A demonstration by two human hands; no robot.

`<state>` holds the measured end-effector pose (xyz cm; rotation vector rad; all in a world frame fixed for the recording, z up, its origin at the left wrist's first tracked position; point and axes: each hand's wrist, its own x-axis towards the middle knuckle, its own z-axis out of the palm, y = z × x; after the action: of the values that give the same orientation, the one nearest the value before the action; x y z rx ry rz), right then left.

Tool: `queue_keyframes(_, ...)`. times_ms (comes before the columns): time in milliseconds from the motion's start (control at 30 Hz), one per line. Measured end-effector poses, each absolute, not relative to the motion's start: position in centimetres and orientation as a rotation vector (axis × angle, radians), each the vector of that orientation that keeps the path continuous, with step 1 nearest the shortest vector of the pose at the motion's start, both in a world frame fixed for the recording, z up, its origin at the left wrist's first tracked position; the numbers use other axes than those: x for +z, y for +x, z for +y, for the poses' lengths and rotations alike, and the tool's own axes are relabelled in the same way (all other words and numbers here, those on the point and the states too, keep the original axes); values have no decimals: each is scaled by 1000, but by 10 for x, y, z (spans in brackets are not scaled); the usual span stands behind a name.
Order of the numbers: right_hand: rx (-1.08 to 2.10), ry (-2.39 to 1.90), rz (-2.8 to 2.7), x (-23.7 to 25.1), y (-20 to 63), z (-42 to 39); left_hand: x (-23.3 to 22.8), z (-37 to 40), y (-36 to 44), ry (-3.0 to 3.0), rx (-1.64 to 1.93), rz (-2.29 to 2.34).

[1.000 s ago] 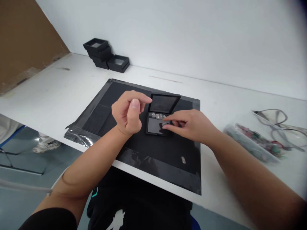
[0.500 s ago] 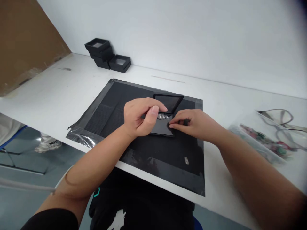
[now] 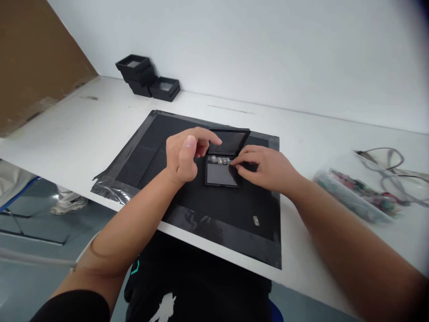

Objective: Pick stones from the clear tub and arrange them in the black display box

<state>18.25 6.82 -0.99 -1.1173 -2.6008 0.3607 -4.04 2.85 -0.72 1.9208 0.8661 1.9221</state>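
Black: one pocket scale [image 3: 221,172], lid raised, is seen on one mat [image 3: 150,152] between both hands. Left hand [image 3: 184,156] hovers half-curled, gripping nothing. Right hand [image 3: 264,167] fingertips [image 3: 234,163] are pressed at its four buttons [image 3: 219,160].

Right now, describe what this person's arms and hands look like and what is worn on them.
Both forearms are bare, and the left hand and right hand wear no gloves, rings or watch that show. A black short sleeve covers the left upper arm. No markings are visible.

left hand [image 3: 186,154], right hand [image 3: 264,167], pocket scale [image 3: 223,167]
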Motion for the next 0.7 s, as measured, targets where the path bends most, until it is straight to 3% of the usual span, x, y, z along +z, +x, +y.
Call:
queue_keyframes(200,407,-1103,-2531,-17,180,69,-8,25,-38,1973,1799,949)
queue_keyframes(400,225,-1013,-2555,-20,181,70,-6,28,-39,2101,1672,1049)
queue_keyframes(700,186,-1015,-2496,-24,185,72,3,34,-46,2228,1153,1587)
